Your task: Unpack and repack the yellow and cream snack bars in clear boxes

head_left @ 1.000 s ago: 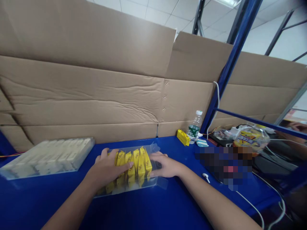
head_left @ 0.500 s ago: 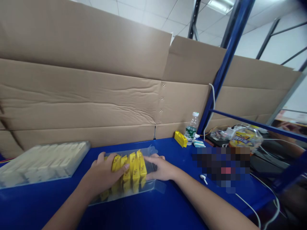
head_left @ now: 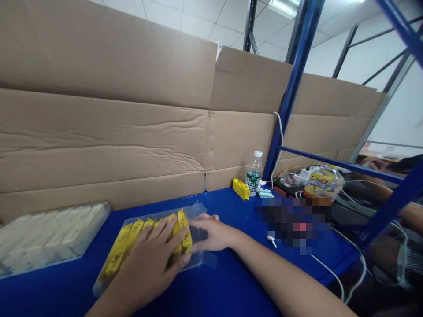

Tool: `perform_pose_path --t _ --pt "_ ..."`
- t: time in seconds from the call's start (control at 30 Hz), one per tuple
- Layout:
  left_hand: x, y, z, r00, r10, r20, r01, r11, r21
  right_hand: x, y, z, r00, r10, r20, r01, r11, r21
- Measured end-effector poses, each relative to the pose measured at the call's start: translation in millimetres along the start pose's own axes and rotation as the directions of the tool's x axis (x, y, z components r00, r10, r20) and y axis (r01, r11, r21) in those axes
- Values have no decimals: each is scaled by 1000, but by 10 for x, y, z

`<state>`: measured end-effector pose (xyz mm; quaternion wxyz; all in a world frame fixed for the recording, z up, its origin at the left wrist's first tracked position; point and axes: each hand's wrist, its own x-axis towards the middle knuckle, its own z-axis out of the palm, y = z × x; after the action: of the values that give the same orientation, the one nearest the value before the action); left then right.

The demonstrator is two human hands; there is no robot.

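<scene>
A clear plastic box lies on the blue table, its flaps open at the right end. Inside stands a row of several yellow packets, leaning side by side. My left hand rests across the tops of the packets with its fingers spread, thumb near the box's near side. At the open right end, my right hand has its thumb and fingers apart, reaching around the end of the box beside the last packet. Part of its fingertips is hidden by the plastic.
Another clear box with white packets lies at the left. Behind stand a yellow packet and a water bottle. An earbud, cables and a plastic jar are on the right, beyond them a person's arm.
My left hand has moved from gripping around the packets to lying spread over them, nearer the camera. More packets show at the left. The view has shifted slightly right.
</scene>
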<state>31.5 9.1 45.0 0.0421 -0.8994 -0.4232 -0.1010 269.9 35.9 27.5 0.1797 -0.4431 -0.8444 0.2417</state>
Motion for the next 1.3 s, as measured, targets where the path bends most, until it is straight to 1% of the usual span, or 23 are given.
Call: perform_pose_path --t 0.1,0.27,0.4,0.63,0.77,0.87,0.93,1.0,1.03,1.07,1.1,1.13,1.17,1.23,1.3 --pt "8 27 39 1000 1 19 -1 1000 2 2 3 14 1000 18 16 -18 1000 0" --pt "24 -11 62 998 -18 52 18 1000 10 -1 15 29 1000 21 10 -21 1000 -2" --pt "33 -16 72 997 -30 76 30 1000 1 4 10 44 999 19 26 -20 1000 14" --pt "25 -15 68 992 -57 112 57 998 2 39 5 124 999 32 -29 -32 999 15" --pt "31 -29 73 991 -69 116 68 998 13 47 -5 129 999 22 -25 -21 1000 8" --pt "34 -35 71 987 -84 140 83 996 15 30 -6 40 1000 -13 22 13 1000 -1" --pt "35 -28 56 983 -95 158 95 995 12 2 16 -78 997 -27 73 30 999 -38" --pt "34 -13 31 981 -99 165 99 995 7 -38 69 -235 997 39 73 -30 993 -113" --pt "34 -4 18 981 -99 164 100 995 3 -61 109 -322 994 108 31 -102 983 -156" --pt "34 5 5 982 -100 160 101 995 -1 -84 158 -411 983 181 -33 -184 964 -192" --pt "35 13 -7 983 -100 157 102 995 -6 -108 213 -498 960 255 -114 -275 935 -222" --pt "35 19 -16 983 -98 152 101 995 -11 -131 273 -580 924 325 -203 -370 896 -246" --pt "34 24 -23 985 -95 147 98 995 -18 -153 334 -655 872 393 -293 -469 843 -264" --pt "30 28 -31 986 -89 143 94 995 -29 -195 451 -774 742 501 -444 -644 716 -268" --pt "23 29 -36 985 -89 146 95 995 -39 -230 550 -850 616 576 -537 -768 592 -247"
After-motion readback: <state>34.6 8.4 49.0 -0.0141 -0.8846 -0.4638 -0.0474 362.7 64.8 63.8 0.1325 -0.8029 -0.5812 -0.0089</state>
